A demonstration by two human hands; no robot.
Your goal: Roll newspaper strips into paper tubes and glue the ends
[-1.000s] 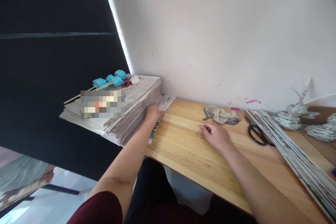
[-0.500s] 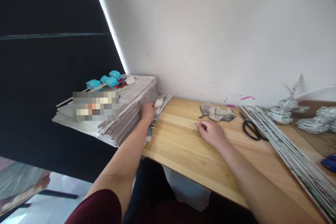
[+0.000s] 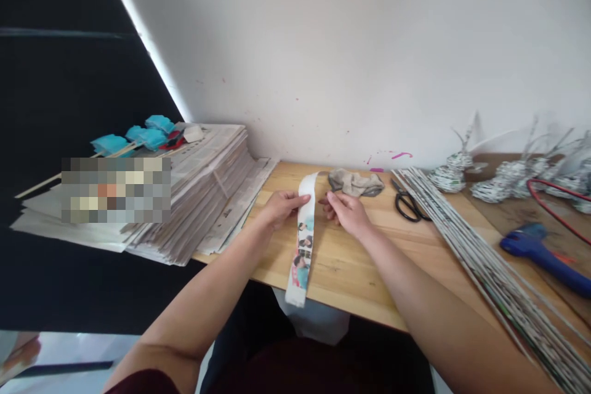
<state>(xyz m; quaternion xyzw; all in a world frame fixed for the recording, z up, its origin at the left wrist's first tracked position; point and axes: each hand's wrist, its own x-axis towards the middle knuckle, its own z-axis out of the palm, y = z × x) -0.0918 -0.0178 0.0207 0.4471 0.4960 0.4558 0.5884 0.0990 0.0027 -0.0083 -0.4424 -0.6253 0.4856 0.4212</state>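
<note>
A printed paper strip (image 3: pixel 305 240) hangs lengthwise over the wooden table (image 3: pixel 341 258), its lower end past the front edge. My left hand (image 3: pixel 285 208) pinches its left side near the top, thumb on the paper. Just right of the strip is my right hand (image 3: pixel 344 209), fingers curled and thumb against the index finger; whether it holds something thin is too small to tell. Behind my right hand lies a crumpled grey-beige cloth (image 3: pixel 357 183).
Tall newspaper stack (image 3: pixel 203 197) at left, with blue flowers (image 3: pixel 150 135) on top. Black scissors (image 3: pixel 406 206) and a bundle of rolled paper sticks (image 3: pixel 466 240) lie at right. Farther right are woven paper pieces (image 3: pixel 447 178) and a blue glue gun (image 3: pixel 540 255).
My left hand has moved right from the newspaper stack, bringing a paper strip over the table. My right hand has shifted slightly left and up. The view has turned right.
</note>
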